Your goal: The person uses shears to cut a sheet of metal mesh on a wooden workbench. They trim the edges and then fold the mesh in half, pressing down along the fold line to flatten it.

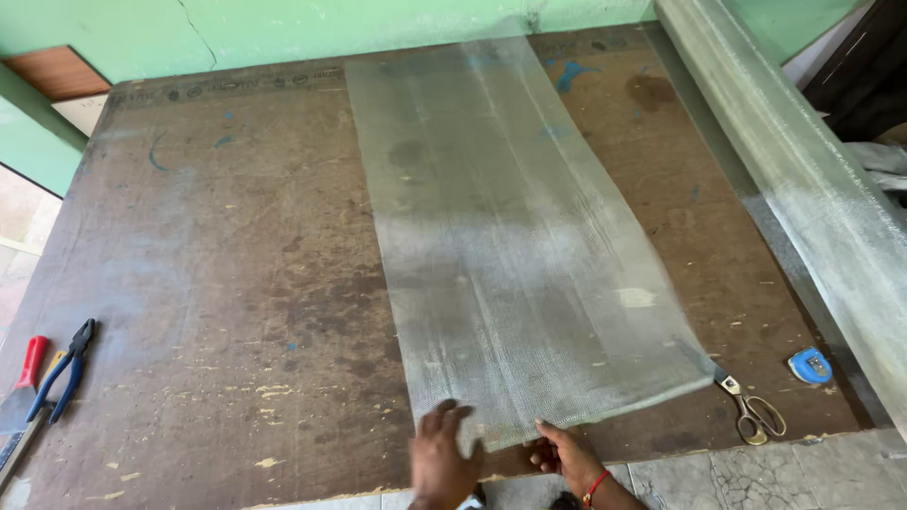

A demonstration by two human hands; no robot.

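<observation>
A long strip of pale translucent mesh (pixel 491 236) lies flat on a worn brown board table (pixel 217 264), running from the far edge to the near edge. My left hand (pixel 442 453) rests palm down on the mesh's near left corner, fingers spread. At the near edge of the mesh, just right of it, my right hand (pixel 565 451) pinches the mesh with curled fingers; a red band circles its wrist.
Scissors (pixel 754 411) lie at the mesh's near right corner, a blue tape measure (pixel 810 365) beyond them. A big roll of the same mesh (pixel 812 189) runs along the right side. Blue-handled pliers (pixel 64 368) and a red-handled tool (pixel 33 361) lie at the left edge.
</observation>
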